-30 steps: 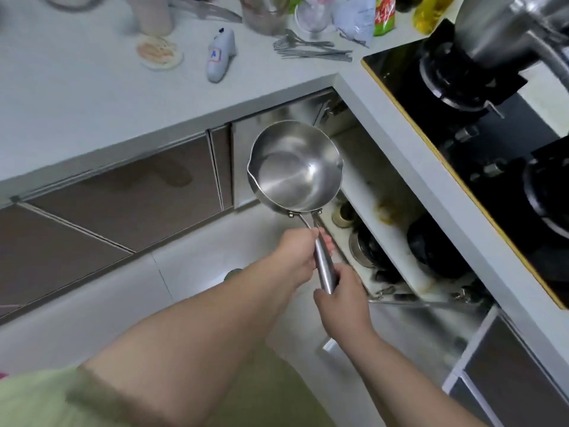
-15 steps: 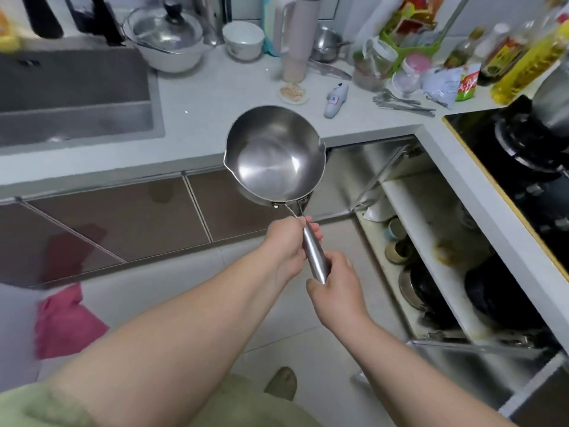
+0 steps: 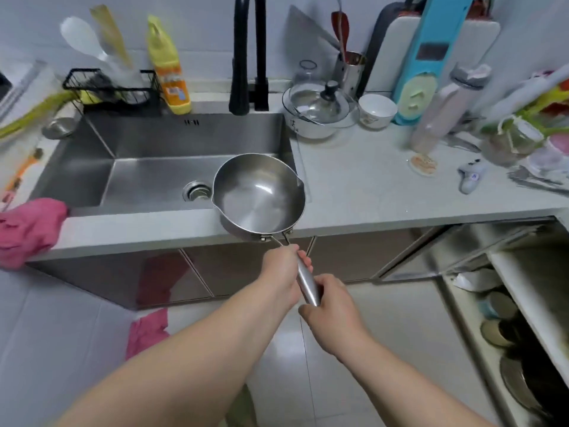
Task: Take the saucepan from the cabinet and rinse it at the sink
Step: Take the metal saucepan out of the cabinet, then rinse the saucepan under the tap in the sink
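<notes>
Both hands grip the saucepan [image 3: 258, 197] by its long handle [image 3: 306, 282]. The left hand [image 3: 281, 266] is wrapped round it nearer the bowl, the right hand [image 3: 334, 306] round the end. The handle points back at the person. The bowl hangs over the counter edge [image 3: 138, 232], by the sink's [image 3: 147, 180] right side. The black faucet [image 3: 248, 53] is further back, with open room to the left.
</notes>
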